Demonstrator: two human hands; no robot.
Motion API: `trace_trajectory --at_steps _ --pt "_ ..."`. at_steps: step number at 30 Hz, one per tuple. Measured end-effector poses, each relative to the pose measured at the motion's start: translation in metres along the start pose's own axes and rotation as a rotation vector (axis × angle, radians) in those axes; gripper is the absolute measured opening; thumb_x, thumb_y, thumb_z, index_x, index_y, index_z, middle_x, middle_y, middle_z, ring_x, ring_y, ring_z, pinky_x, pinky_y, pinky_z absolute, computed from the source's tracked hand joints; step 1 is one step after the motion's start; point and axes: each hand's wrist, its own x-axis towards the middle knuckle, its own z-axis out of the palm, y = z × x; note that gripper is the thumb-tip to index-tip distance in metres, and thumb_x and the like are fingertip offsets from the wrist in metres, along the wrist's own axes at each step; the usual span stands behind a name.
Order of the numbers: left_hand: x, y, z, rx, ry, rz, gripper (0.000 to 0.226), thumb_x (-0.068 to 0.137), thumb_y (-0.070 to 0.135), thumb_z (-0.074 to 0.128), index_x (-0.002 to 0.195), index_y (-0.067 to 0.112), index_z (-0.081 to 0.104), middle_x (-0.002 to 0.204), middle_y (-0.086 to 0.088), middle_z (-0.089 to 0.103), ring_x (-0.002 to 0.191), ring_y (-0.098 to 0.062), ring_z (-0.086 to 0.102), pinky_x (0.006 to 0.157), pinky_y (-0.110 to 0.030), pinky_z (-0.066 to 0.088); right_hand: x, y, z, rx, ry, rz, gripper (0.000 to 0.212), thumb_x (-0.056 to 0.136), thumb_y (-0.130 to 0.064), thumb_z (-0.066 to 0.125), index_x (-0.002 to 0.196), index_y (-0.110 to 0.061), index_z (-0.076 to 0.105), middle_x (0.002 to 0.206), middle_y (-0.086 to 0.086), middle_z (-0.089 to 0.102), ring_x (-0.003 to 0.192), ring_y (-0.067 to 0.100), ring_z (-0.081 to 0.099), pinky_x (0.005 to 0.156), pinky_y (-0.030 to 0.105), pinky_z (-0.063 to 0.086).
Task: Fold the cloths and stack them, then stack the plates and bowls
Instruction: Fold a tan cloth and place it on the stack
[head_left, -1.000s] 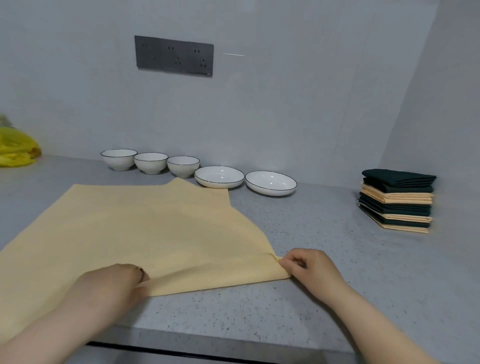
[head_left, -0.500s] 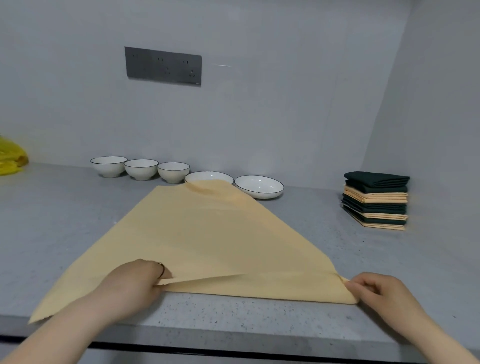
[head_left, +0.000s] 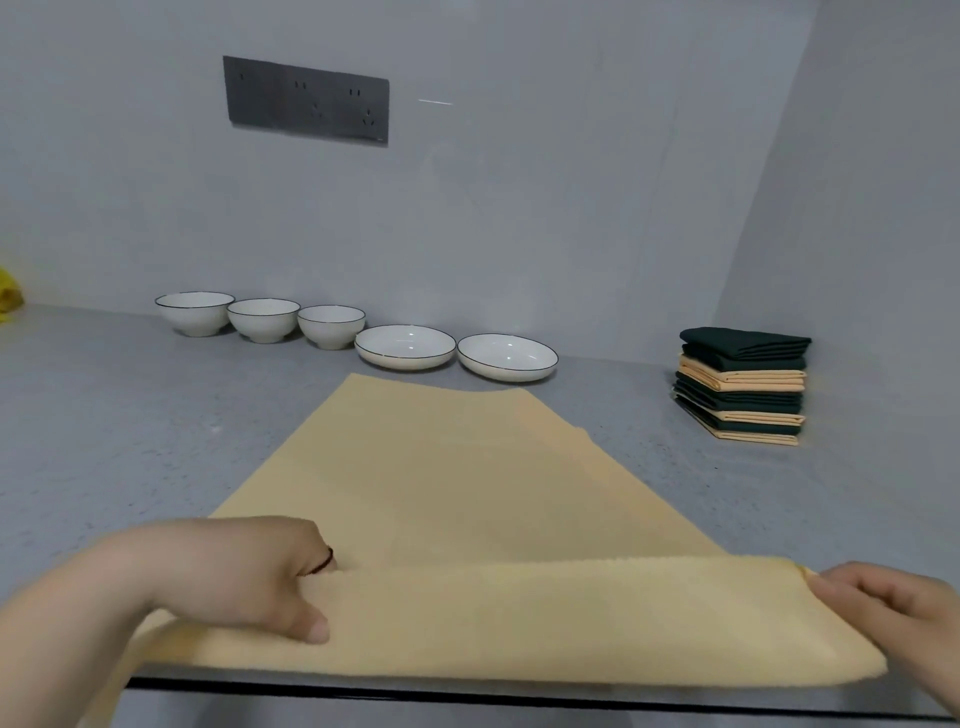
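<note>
A large yellow cloth (head_left: 457, 483) lies spread on the grey counter, its near edge raised and curled over. My left hand (head_left: 249, 577) pinches that raised edge at the left. My right hand (head_left: 893, 608) grips the same edge at the right corner. Against the back wall stand three white bowls: a left bowl (head_left: 195, 313), a middle bowl (head_left: 264, 319) and a right bowl (head_left: 331, 326). Two white plates (head_left: 405, 347) (head_left: 507, 357) sit right of them. A stack of folded green and yellow cloths (head_left: 743, 384) stands at the right by the side wall.
The grey counter (head_left: 130, 415) ends at a dark front edge (head_left: 467, 699) just below my hands. A yellow bag (head_left: 9, 299) shows at the far left. A grey socket panel (head_left: 306, 98) is on the back wall.
Both hands have lifted the cloth's near edge off the counter and drawn it toward me; the cloth has shifted right and its far corner has pulled back from the plates.
</note>
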Motion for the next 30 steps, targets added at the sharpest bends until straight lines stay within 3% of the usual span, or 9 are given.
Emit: trace_trajectory --at_steps 2,5,8,10,12,17,21,27,30 --pt "0.002 -0.011 -0.015 0.009 -0.026 -0.059 0.028 0.082 0.03 0.064 0.056 0.029 0.053 0.054 0.019 0.054 0.055 0.003 0.048 0.058 -0.013 0.037 0.001 -0.012 0.007 0.03 -0.028 0.014 0.073 0.031 -0.076 0.072 0.053 -0.007 0.068 0.041 -0.001 0.055 0.035 0.0 0.044 0.038 0.007 0.034" --pt "0.017 -0.034 -0.039 0.153 0.121 -0.218 0.023 0.081 0.026 0.061 0.062 0.025 0.047 0.064 0.013 0.05 0.062 -0.003 0.046 0.059 -0.014 0.034 0.015 -0.012 0.017 0.067 -0.018 0.037 0.034 0.087 -0.016 0.059 0.058 0.002 0.063 0.037 -0.005 0.048 0.031 0.001 0.037 0.034 0.009 0.028" --pt "0.034 -0.041 -0.061 0.347 0.475 -0.447 0.013 0.084 0.023 0.046 0.071 0.026 0.046 0.076 0.012 0.051 0.078 -0.011 0.047 0.076 -0.021 0.039 0.035 -0.008 0.026 0.107 0.015 0.117 0.026 0.09 -0.009 0.054 0.073 0.008 0.061 0.043 0.0 0.049 0.044 0.013 0.041 0.044 0.02 0.03" --pt "0.049 -0.038 -0.065 0.455 0.656 -0.55 0.02 0.092 0.02 0.038 0.096 0.033 0.054 0.103 0.01 0.06 0.107 -0.012 0.051 0.109 -0.029 0.022 0.049 -0.01 0.034 0.049 -0.024 0.146 0.028 0.091 -0.012 0.055 0.069 0.005 0.061 0.047 0.003 0.048 0.048 0.016 0.039 0.049 0.023 0.026" --pt "0.069 -0.026 -0.058 0.395 0.724 -0.479 0.031 0.097 0.024 0.035 0.125 0.031 0.048 0.132 0.01 0.051 0.129 -0.01 0.039 0.116 -0.033 0.006 0.064 -0.013 0.042 -0.1 -0.142 0.156 0.034 0.091 -0.016 0.056 0.059 -0.004 0.054 0.043 -0.001 0.04 0.04 0.01 0.034 0.044 0.02 0.023" --pt "0.129 0.01 -0.025 0.186 0.692 -0.098 0.048 0.096 0.041 0.031 0.142 0.025 0.032 0.153 0.007 0.024 0.142 -0.006 0.019 0.115 -0.026 0.01 0.107 -0.036 0.056 -0.405 -0.34 0.227 0.041 0.094 -0.027 0.049 0.054 -0.014 0.05 0.035 -0.007 0.045 0.03 0.007 0.037 0.036 0.014 0.029" --pt "0.151 0.013 -0.011 0.155 0.563 -0.071 0.05 0.099 0.041 0.022 0.146 0.025 0.021 0.156 0.005 0.011 0.144 -0.008 0.008 0.116 -0.024 0.006 0.147 -0.045 0.087 -0.457 -0.231 0.154 0.028 0.092 -0.019 0.052 0.065 -0.014 0.049 0.056 -0.002 0.057 0.043 0.01 0.051 0.042 0.017 0.032" --pt "0.152 0.008 -0.011 0.163 0.56 -0.07 0.048 0.1 0.039 0.023 0.146 0.029 0.019 0.156 0.01 0.008 0.144 -0.006 0.004 0.116 -0.024 0.002 0.198 -0.041 0.15 -0.586 -0.15 0.088 0.015 0.087 -0.03 0.056 0.089 -0.017 0.049 0.099 0.001 0.054 0.089 0.018 0.05 0.075 0.025 0.038" --pt "0.156 0.004 -0.01 0.171 0.552 -0.062 0.049 0.099 0.044 0.018 0.146 0.03 0.018 0.156 0.012 0.006 0.144 -0.005 0.003 0.115 -0.024 0.0 0.211 -0.041 0.165 -0.601 -0.139 0.091 0.019 0.087 -0.026 0.054 0.073 -0.015 0.046 0.085 0.004 0.057 0.08 0.02 0.049 0.07 0.025 0.038"
